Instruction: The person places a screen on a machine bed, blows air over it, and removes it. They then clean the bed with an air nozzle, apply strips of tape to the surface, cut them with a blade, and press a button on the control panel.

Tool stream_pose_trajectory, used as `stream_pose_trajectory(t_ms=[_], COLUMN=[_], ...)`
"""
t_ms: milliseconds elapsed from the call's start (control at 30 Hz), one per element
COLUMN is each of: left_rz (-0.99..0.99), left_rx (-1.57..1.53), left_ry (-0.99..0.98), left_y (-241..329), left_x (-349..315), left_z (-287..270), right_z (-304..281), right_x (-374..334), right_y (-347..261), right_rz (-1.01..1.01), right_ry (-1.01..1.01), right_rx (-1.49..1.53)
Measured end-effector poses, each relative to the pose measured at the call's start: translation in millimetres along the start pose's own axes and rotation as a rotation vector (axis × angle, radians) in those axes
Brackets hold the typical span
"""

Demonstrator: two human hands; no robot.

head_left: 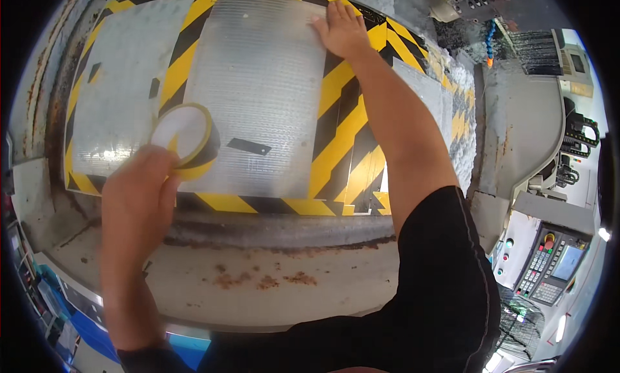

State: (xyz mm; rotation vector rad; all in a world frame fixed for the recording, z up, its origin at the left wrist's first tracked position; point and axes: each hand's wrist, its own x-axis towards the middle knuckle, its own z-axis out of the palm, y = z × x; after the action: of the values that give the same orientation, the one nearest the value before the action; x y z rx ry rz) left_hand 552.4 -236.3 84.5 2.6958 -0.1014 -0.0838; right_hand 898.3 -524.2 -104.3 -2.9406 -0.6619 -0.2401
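Observation:
My left hand (143, 176), slightly blurred, grips a roll of yellow-and-black striped tape (208, 150) by its near side. The roll is held over a clear ribbed plastic sheet (265, 82), and its white core faces me. With fingers spread, my right hand (342, 31) lies flat at the sheet's far right corner, over the striped tape border (339, 95). On the sheet rests a small dark flat strip (249, 146) with a hole in one end. A second pale panel (123, 89), framed by the same striped tape, lies to the left.
White shavings (462, 141) are heaped along the right side. A rust-stained metal ledge (278, 276) runs along the near side. At the far right are a control panel (549, 263) with a red knob and a blue-and-orange coolant hose (490, 44). Machine walls enclose the work area.

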Motion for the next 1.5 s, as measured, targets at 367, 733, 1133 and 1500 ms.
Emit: stream_pose_trajectory(t_ms=[367, 733, 1133, 1500], left_rz=[0.076, 0.054, -0.041, -0.067], left_rx=[0.028, 0.047, -0.012, -0.014], left_ry=[0.096, 0.097, 0.092, 0.063], left_y=[-20.4, -13.5, 4.9, 2.7], left_x=[-4.3, 1.6, 8.4, 11.8], left_z=[-1.6, 0.9, 1.7, 5.4], right_z=[-34.8, -74.6, -75.9, -52.9], right_x=[-102.1, -173.0, -6.9, 27.9], right_y=[-56.3, -177.8, 66.5, 91.9], right_rz=[-0.013, -0.394, -0.077, -0.3], right_ry=[-0.045, -0.369, 0.015, -0.095], right_rx=[-0.131, 0.326, 0.11, -0.087])
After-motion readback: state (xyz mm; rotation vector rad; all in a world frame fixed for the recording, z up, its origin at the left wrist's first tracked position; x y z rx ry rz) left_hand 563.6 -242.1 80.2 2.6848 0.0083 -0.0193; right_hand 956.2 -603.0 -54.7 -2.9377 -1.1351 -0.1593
